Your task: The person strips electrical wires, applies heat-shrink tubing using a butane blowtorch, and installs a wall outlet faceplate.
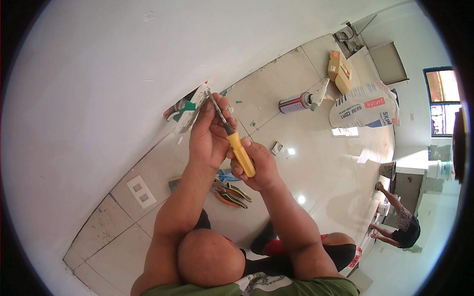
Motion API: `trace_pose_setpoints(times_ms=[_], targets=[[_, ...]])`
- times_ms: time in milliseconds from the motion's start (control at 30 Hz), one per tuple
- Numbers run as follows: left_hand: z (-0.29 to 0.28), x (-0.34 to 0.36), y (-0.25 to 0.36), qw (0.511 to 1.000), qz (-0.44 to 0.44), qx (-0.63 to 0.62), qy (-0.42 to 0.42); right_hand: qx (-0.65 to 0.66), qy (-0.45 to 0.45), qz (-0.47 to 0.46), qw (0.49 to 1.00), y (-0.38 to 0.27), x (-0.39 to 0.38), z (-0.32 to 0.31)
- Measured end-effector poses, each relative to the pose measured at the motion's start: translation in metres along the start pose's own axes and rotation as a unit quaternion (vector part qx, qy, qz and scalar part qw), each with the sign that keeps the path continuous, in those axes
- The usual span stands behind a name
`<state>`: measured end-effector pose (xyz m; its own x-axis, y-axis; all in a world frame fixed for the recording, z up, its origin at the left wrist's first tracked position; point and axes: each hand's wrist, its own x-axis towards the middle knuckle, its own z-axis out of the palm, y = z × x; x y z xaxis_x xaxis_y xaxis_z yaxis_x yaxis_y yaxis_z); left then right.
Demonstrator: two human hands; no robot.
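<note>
At 9 o'clock of the hands, a white cover plate (141, 191) with 2 openings lies on the tile floor (276, 93). The left hand (207, 135) pinches the socket fitting (190, 111) at the wall. The right hand (256, 165), at 4 o'clock from it, clasps the yellow-handled screwdriver (240, 153), tip at the fitting. Pliers (229, 193) lie below.

Head camera looks down, close, toward wall (98, 74) and floor (316, 172).
</note>
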<state>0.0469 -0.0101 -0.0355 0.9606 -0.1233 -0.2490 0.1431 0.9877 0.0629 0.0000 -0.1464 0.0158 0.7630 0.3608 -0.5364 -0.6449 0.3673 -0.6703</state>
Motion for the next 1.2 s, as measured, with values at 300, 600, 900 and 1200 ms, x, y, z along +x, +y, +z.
trace_pose_setpoints(times_ms=[300,600,900,1200], targets=[[0.007,-0.002,0.008,1.0,0.003,0.014,0.003,-0.163,0.073,-0.084,0.98,0.016,-0.003,-0.002],[0.005,0.002,0.004,0.999,0.028,-0.005,0.029,-0.196,0.073,-0.089,0.974,0.019,0.002,-0.006],[0.005,0.003,0.002,0.999,0.037,0.002,0.014,-0.009,0.003,0.001,1.0,0.007,0.004,-0.008],[-0.003,0.007,0.003,0.999,0.031,-0.034,-0.028,-0.176,0.122,-0.103,0.971,0.024,0.0,0.001]])
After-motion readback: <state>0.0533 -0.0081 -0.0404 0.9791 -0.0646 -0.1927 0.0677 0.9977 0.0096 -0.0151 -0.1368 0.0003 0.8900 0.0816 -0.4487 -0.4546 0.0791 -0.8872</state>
